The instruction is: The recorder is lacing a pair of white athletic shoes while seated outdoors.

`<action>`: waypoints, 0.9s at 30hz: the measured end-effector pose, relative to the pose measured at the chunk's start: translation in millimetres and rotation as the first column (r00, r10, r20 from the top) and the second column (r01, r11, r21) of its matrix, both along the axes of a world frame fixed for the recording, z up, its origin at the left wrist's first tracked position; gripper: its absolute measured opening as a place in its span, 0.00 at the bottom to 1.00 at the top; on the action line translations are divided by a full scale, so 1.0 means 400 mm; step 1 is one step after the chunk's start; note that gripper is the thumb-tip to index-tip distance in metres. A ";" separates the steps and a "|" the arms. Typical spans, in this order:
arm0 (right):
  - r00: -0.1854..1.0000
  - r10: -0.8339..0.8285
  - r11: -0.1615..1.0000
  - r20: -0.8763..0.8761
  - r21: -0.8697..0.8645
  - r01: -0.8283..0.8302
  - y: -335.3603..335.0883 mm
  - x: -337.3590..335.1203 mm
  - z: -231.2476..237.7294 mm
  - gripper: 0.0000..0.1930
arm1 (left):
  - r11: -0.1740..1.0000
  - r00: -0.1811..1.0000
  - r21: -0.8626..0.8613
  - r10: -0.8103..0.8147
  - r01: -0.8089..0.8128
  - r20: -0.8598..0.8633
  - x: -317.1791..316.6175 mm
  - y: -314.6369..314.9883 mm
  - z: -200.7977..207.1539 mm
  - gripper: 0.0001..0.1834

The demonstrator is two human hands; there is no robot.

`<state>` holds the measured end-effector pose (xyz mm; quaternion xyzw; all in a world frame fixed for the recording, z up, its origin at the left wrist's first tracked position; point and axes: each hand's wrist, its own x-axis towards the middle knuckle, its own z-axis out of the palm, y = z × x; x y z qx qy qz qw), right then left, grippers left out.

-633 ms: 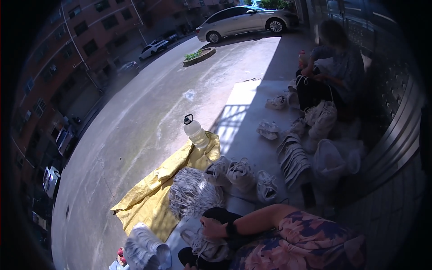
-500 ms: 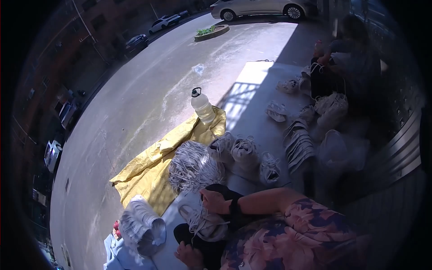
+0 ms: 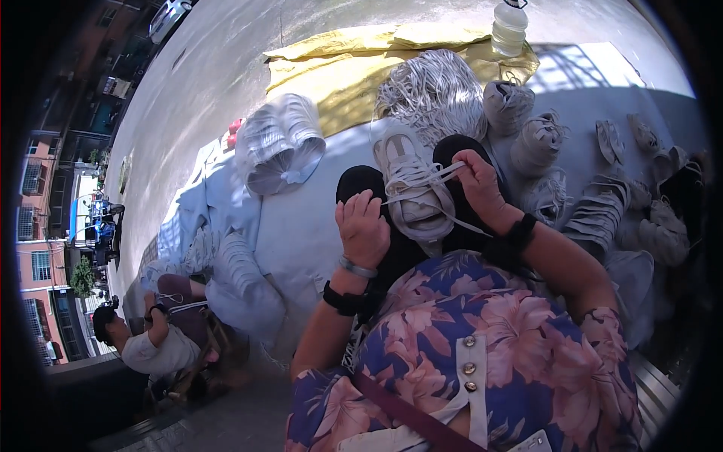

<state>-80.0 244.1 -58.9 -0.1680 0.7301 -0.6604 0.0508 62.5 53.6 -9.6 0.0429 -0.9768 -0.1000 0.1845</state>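
A white lace-up shoe (image 3: 407,160) rests on my lap between my dark-clad knees, its laces crossed over the front. My left hand (image 3: 364,232) is closed beside the shoe, pinching a white shoelace that runs toward the eyelets. On the other side my right hand (image 3: 482,188) pinches another stretch of lace, drawn taut from the shoe, while a loose length hangs below it. Just beyond my knees lies a big heap of white laces (image 3: 433,94). Several laced shoes (image 3: 536,143) stand in a row to the right of it.
A yellow sheet (image 3: 339,71) lies at the far side with a bottle of liquid (image 3: 510,34) on it. Wrapped white shoe stacks (image 3: 282,143) sit left of me. Another person (image 3: 162,350) sits at the lower left. More stacked shoe pieces (image 3: 599,215) are on the right.
The view has swung left, bringing the seated person into sight. My hands, earlier at the shoe's sides, now each pinch lace, with a length pulled out to the right.
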 end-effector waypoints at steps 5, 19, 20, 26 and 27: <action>0.996 0.050 0.998 0.069 -0.040 -0.047 0.011 0.002 -0.011 0.04 | 0.999 0.999 0.040 -0.004 0.003 0.036 -0.023 0.005 -0.012 0.17; 0.873 0.325 0.942 0.364 -0.204 -0.266 0.031 0.003 0.019 0.10 | 0.899 0.996 0.437 -0.047 0.007 0.079 -0.059 -0.006 -0.019 0.09; 0.870 0.326 0.942 0.369 -0.206 -0.266 0.032 0.002 0.021 0.10 | 0.900 0.995 0.436 -0.046 0.004 0.085 -0.063 -0.003 -0.015 0.09; 0.852 0.354 0.930 0.386 -0.244 -0.276 0.040 -0.001 0.012 0.13 | 0.824 0.977 0.543 0.056 -0.162 0.205 -0.092 0.008 -0.010 0.12; 0.839 0.369 0.924 0.400 -0.257 -0.284 0.041 -0.001 0.009 0.13 | 0.797 0.977 0.579 0.061 -0.172 0.206 -0.097 0.008 -0.013 0.12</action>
